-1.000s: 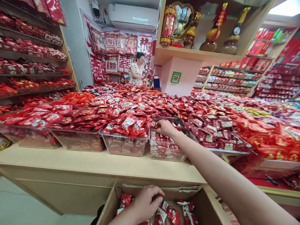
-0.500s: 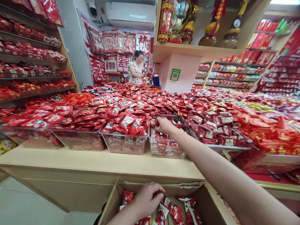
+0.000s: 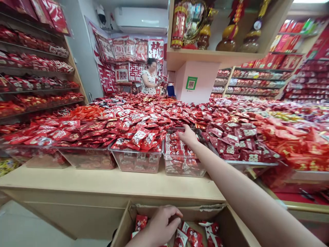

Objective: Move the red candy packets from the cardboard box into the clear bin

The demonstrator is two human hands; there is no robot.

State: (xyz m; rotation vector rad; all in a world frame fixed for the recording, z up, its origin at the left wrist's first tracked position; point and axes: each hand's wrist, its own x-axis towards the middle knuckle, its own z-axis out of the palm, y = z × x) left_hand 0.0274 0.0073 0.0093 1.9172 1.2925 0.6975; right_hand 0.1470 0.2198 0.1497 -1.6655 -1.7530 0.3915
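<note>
Shelves [image 3: 38, 87] of red packets fill the shop's left side, and a long wooden bench [image 3: 108, 180] crosses the front under heaps of sweets [image 3: 154, 118]. A cabinet [image 3: 216, 56] overhangs it; beyond the heaps stands another person [image 3: 148, 82] in a spotted top. Against the bench's near side sits a cardboard box [image 3: 123, 224], and a clear tub [image 3: 183, 168] is hemmed in by fuller ones. Posters [image 3: 135, 71] carry the double-happiness character; a green-edged card [image 3: 191, 83] shows a square code. The right hand [image 3: 189, 135] reaches into the tub over white-and-red packets [image 3: 173, 149]; whether its grip holds one cannot be told. The left hand [image 3: 164, 224], curled to a narrow gap, palm hidden, is above loose packets [image 3: 194, 236] in the box.
</note>
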